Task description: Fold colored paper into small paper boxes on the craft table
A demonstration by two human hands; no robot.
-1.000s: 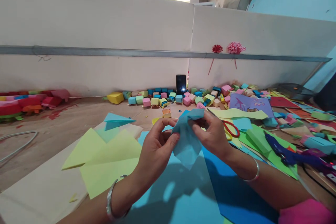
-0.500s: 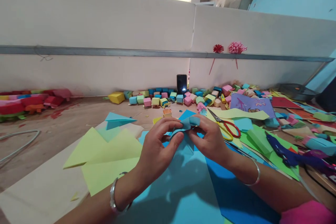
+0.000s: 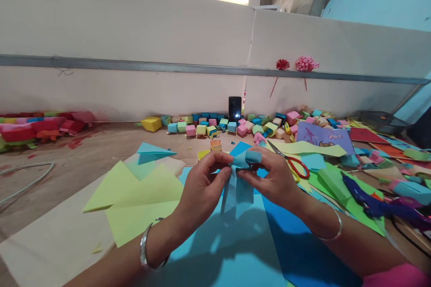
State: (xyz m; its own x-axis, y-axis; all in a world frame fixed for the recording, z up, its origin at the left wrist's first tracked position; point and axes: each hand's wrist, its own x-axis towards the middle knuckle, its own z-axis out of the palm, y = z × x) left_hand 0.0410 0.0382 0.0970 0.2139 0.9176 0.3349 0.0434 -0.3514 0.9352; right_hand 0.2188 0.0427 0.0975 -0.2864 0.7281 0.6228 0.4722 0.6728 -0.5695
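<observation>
My left hand [image 3: 202, 188] and my right hand [image 3: 271, 177] meet in the middle, both pinching a folded piece of light blue paper [image 3: 239, 188] held just above the table. Its top edge curls over my right fingers and the rest hangs down between my hands. Under my forearms lie large blue paper sheets [image 3: 256, 251]. Each wrist wears a silver bangle.
Yellow-green folded sheets [image 3: 134, 197] and a light blue paper plane [image 3: 151, 151] lie to the left. Red-handled scissors [image 3: 292, 161] sit right of my hands. Several small paper cubes [image 3: 215, 125] and a black phone [image 3: 235, 108] line the wall. Coloured scraps [image 3: 363, 166] crowd the right.
The blue paper was first held up, then pressed low and bunched between my fingers; now it hangs down again, narrower, with both hands still pinching its top.
</observation>
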